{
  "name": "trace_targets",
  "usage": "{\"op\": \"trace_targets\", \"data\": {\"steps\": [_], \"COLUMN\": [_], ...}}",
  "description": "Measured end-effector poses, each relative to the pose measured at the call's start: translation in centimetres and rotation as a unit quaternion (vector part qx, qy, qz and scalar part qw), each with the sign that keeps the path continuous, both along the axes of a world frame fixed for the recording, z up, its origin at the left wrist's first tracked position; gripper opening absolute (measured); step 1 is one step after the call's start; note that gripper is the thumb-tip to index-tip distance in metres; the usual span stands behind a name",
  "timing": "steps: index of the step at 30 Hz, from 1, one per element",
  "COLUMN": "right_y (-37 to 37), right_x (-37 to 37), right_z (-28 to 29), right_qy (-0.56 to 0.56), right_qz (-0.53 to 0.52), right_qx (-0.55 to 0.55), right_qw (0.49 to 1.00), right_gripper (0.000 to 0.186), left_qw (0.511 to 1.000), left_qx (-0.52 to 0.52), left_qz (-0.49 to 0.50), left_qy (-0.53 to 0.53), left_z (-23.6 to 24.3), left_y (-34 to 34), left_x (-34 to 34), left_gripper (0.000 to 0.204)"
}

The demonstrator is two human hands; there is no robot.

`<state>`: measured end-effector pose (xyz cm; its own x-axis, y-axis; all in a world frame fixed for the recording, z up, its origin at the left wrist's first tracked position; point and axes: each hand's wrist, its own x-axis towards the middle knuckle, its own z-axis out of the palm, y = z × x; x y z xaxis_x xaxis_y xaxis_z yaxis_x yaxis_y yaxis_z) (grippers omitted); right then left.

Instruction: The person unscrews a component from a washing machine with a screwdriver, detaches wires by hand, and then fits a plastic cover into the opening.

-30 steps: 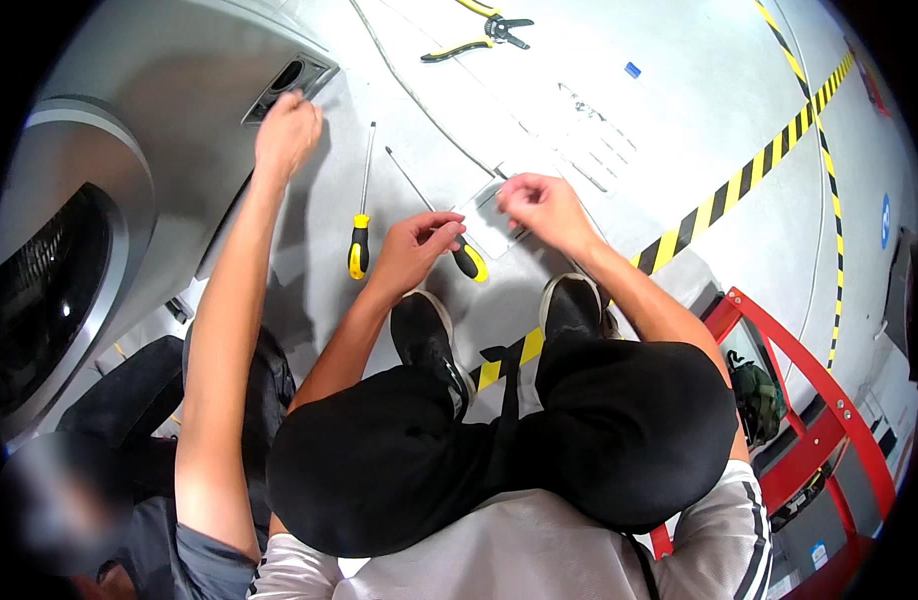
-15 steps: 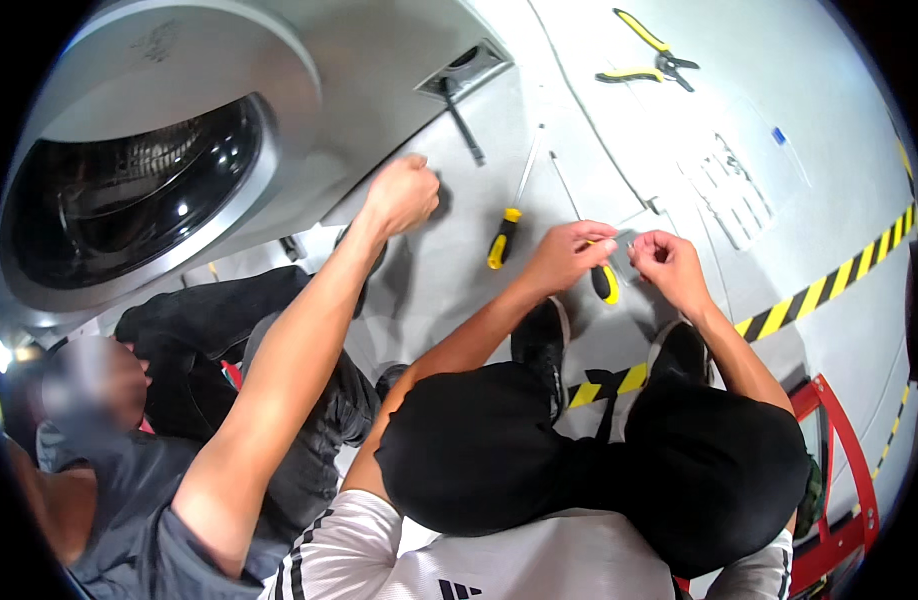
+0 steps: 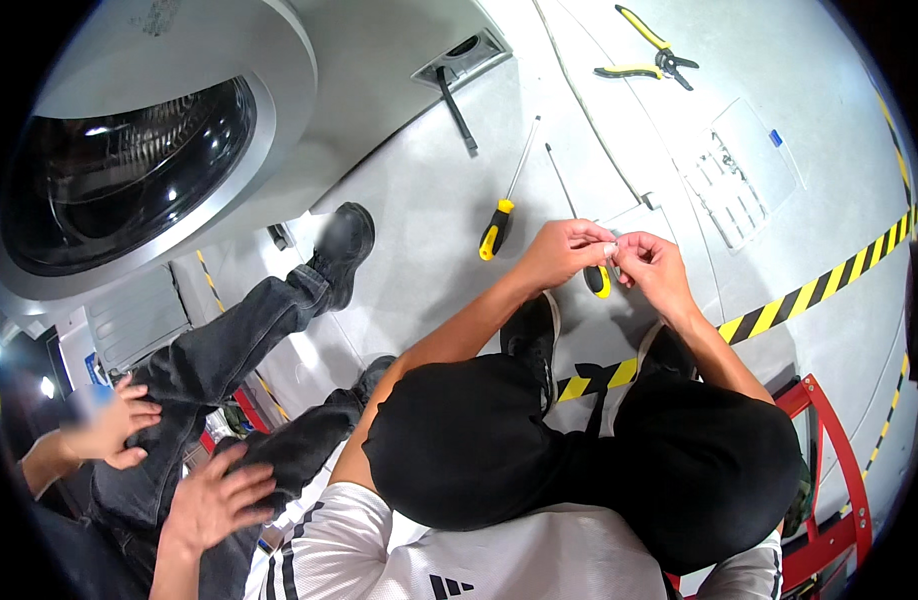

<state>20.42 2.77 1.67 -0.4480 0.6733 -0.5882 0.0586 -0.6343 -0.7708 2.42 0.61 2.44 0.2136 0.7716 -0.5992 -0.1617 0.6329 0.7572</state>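
Note:
My left hand (image 3: 569,252) and my right hand (image 3: 655,272) meet above the floor in front of my knees. Thumbs and fingertips are pinched together at one spot; whatever small thing is between them is hidden or too small to name. Just below them lies a screwdriver (image 3: 601,283) with a black and yellow handle, its thin shaft pointing away from me. To its left is a second, similar screwdriver (image 3: 495,232). A pale cable (image 3: 607,150) runs down the floor and ends in a small connector (image 3: 651,201) just beyond my fingers.
A grey front-loading washing machine (image 3: 379,80) fills the upper left, a black hose (image 3: 457,112) hanging from its small hatch. Wire strippers (image 3: 663,66) and a clear case (image 3: 731,190) of small metal parts lie far right. A co-worker's hand (image 3: 214,500) shows lower left; a red frame (image 3: 847,470) stands right.
My hands have come together, the right moving left until the fingertips meet. The co-worker has drawn an arm back from beside the machine toward the lower left, with a leg now stretched out.

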Motion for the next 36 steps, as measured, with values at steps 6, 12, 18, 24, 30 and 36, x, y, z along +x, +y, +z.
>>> {"op": "trace_targets", "data": {"steps": [6, 12, 18, 24, 30, 36], "right_y": [0.2, 0.8, 0.9, 1.4, 1.6, 1.6], "right_x": [-0.2, -0.3, -0.3, -0.7, -0.6, -0.3], "right_z": [0.6, 1.5, 1.8, 2.0, 2.7, 2.1], "right_qy": [-0.016, -0.012, 0.004, 0.001, 0.06, 0.042], "right_qz": [0.0, -0.022, -0.03, -0.015, -0.033, -0.042], "right_qx": [-0.006, -0.022, -0.026, -0.019, -0.01, -0.026], "right_qw": [1.0, 0.999, 0.999, 1.0, 0.998, 0.998], "right_gripper": [0.02, 0.022, 0.023, 0.028, 0.03, 0.02], "left_qw": [1.0, 0.992, 0.978, 0.963, 0.964, 0.96], "left_qx": [0.017, -0.037, -0.061, -0.075, -0.111, -0.133], "left_qz": [-0.002, 0.102, 0.138, 0.149, 0.132, 0.092], "left_qy": [0.002, -0.059, -0.144, -0.213, -0.202, -0.229], "left_z": [-0.3, 0.3, 0.6, 0.5, 0.9, 0.4], "left_y": [0.0, 0.7, 0.5, 0.3, 0.5, 0.3], "left_x": [-0.2, -1.4, -2.1, -2.4, -2.1, -1.5], "left_gripper": [0.02, 0.017, 0.022, 0.024, 0.022, 0.023]}}
